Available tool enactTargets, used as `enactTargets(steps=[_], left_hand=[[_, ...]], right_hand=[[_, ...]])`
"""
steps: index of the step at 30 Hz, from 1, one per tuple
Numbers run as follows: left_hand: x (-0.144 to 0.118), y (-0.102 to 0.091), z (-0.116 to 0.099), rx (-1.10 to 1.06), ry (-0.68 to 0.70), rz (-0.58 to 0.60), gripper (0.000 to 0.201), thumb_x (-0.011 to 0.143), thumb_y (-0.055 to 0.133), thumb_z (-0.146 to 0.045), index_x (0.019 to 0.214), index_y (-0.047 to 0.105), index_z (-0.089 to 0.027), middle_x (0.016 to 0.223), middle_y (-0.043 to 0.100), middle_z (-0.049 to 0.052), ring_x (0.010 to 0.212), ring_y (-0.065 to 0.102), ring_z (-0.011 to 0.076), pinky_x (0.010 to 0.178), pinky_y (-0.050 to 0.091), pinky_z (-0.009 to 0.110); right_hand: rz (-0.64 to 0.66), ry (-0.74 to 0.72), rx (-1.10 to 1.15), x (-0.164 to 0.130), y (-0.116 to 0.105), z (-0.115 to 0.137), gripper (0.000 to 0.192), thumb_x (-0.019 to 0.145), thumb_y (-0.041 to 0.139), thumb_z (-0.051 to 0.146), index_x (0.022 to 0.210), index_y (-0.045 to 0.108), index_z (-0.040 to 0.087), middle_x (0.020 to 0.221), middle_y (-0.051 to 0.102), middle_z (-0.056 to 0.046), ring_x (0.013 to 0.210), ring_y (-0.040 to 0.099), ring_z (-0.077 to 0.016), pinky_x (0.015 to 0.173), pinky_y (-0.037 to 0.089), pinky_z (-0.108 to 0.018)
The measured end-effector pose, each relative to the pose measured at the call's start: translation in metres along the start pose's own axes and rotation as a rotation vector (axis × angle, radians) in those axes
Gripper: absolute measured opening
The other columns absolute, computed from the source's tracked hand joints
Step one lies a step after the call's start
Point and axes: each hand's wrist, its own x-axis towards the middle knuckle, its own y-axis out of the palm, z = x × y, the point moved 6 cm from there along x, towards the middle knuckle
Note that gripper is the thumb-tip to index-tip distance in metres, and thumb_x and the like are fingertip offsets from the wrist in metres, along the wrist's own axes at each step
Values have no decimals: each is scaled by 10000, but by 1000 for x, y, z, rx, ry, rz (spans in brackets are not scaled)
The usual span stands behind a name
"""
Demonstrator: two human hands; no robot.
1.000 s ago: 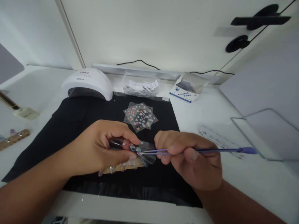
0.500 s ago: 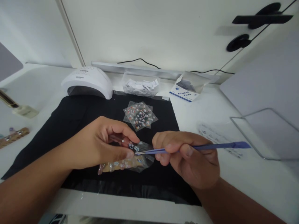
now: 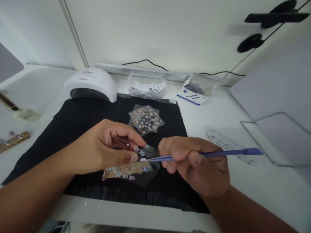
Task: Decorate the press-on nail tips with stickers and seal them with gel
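Note:
Between its thumb and fingers my left hand (image 3: 113, 147) holds a clear sticker sheet (image 3: 151, 151) with small light-coloured designs. My right hand (image 3: 195, 161) grips purple tweezers (image 3: 218, 153) lying nearly level. Their tips meet a small whitish piece (image 3: 143, 160) beside my left thumb; whether it is free of the sheet I cannot tell. Below the sheet, a wooden stick (image 3: 136, 169) with clear nail tips along it lies on the black mat (image 3: 80, 119). Farther back, several overlapping clear sticker sheets (image 3: 146, 119) are fanned out on the mat.
A white nail lamp (image 3: 97, 77) stands at the back left. Behind the mat are a clear box of white packets (image 3: 147, 89) and an alcohol pads box (image 3: 194, 95). At left lie a polish bottle (image 3: 26, 114) and another stick (image 3: 14, 142). A wire stand (image 3: 277, 165) is at right.
The tweezer tips now show a small whitish piece at their end. The sheet in my left hand has shifted, showing more pink designs below. Both hands stay almost in place.

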Motion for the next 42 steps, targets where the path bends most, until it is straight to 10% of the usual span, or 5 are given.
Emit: enactTargets(steps=[28,42], left_hand=[[3,-9,2,32,14,-91,270,635,779,-25,859,775,-176,711,697,-23,609,631,61,560,520,117],[-5,-73,-5,794,81,-558,433,760,733,-311,1169,661,-188,1047,639,59,749,600,176,702,492,318]], right_hand=[[21,-5,-49,0,2,2,246,967,542,244,995,782,199,594,660,-34,550,601,-162,550,471,-332],[-132,74,-142,-10,10,-9,217,948,582,289,894,782,227,566,697,-18,527,597,-168,609,460,-365]])
